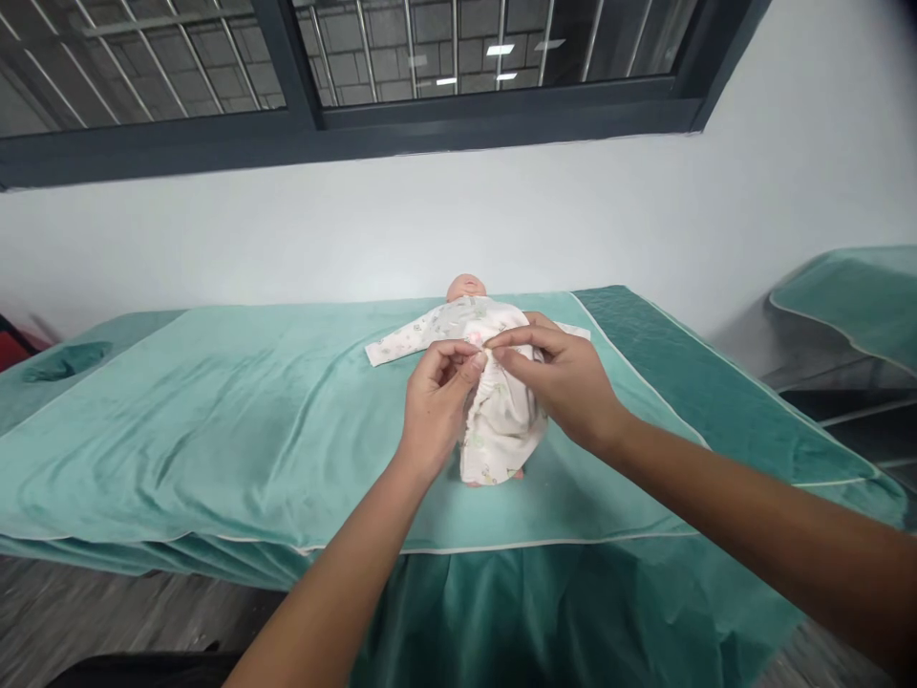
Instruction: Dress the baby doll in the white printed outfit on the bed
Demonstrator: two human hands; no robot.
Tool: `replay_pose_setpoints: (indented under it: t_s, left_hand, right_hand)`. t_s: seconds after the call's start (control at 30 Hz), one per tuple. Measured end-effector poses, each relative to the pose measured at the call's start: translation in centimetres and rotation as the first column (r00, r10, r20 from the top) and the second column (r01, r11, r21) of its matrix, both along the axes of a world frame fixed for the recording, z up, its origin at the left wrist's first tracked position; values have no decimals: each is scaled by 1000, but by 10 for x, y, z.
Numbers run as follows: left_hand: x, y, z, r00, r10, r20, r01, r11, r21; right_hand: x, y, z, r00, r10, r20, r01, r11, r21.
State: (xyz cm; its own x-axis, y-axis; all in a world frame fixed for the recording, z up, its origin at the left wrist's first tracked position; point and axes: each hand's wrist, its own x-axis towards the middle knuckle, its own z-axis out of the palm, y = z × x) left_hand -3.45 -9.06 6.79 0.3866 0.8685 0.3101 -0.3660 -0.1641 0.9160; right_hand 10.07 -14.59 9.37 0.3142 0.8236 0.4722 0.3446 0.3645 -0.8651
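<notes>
A baby doll (466,286) lies on its back on the green bed, its head toward the wall. It wears a white printed long-sleeved top (408,342), one sleeve stretched out to the left. Over its lower body are white printed baby pants (501,430) with a gathered elastic edge. My left hand (440,397) pinches that edge between thumb and fingers. Close beside it, my right hand (555,373) pinches the same edge, fingertips almost touching the left ones. A bit of the doll's foot shows below the cloth; its legs are otherwise hidden.
The bed wears a light green cover (250,430) with white piping and a darker green skirt (573,612). A face hole (68,363) is at its left end. Behind stands a white wall (287,234) under a barred window (458,57). Another green bed (860,296) is at right.
</notes>
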Motion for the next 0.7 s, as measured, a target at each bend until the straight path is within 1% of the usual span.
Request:
replay_pose_setpoints:
  t_s: [0.07, 0.13, 0.17, 0.23, 0.27, 0.3, 0.33, 0.4, 0.43, 0.47, 0.53, 0.6, 0.67, 0.7]
  left_hand:
    - [-3, 1, -3, 996, -53, -76, 54, 999, 7]
    - [-8, 2, -8, 970, -121, -211, 128, 992, 19]
    - [-10, 1, -10, 944, -162, -286, 175, 984, 20]
    - [-13, 2, -13, 889, -219, -402, 246, 969, 16]
    - [-14, 2, -14, 880, -207, -427, 239, 971, 24]
    - [-14, 4, -14, 888, -164, -429, 201, 979, 41]
    - [-14, 6, -12, 905, -94, -415, 133, 989, 67]
    - [-14, 11, -6, 928, 75, -364, -28, 991, 133]
    - [-14, 14, -2, 930, 136, -342, -83, 983, 167]
    - [-14, 17, 3, 929, 171, -328, -110, 974, 197]
    - [-16, 22, 14, 926, 194, -323, -116, 963, 244]
    - [-19, 25, 25, 922, 196, -333, -106, 957, 269]
    - [-23, 26, 38, 916, 214, -339, -114, 950, 291]
    - [-25, 26, 45, 912, 232, -339, -126, 944, 306]
  right_hand:
    - [7, 6, -4, 988, -16, -151, 12, 999, -30]
    - [16, 13, -7, 940, -31, -339, 6, 997, -72]
    - [20, 16, -8, 906, -36, -422, -2, 996, -87]
    - [26, 21, -12, 857, -38, -515, -17, 995, -102]
    - [29, 23, -14, 855, -43, -517, -15, 994, -108]
    - [31, 24, -16, 873, -57, -484, -5, 992, -126]
    - [32, 24, -18, 909, -77, -410, 15, 988, -152]
    - [32, 23, -22, 980, -109, -164, 78, 979, -189]
    - [32, 22, -24, 994, -104, -18, 98, 976, -195]
    - [31, 21, -25, 989, -79, 123, 102, 976, -193]
    - [28, 18, -24, 938, -17, 345, 79, 983, -166]
    - [23, 14, -18, 864, -13, 503, 67, 994, -89]
    - [16, 11, -8, 780, -103, 618, 74, 995, 72]
    - [13, 9, -1, 738, -158, 656, 67, 984, 162]
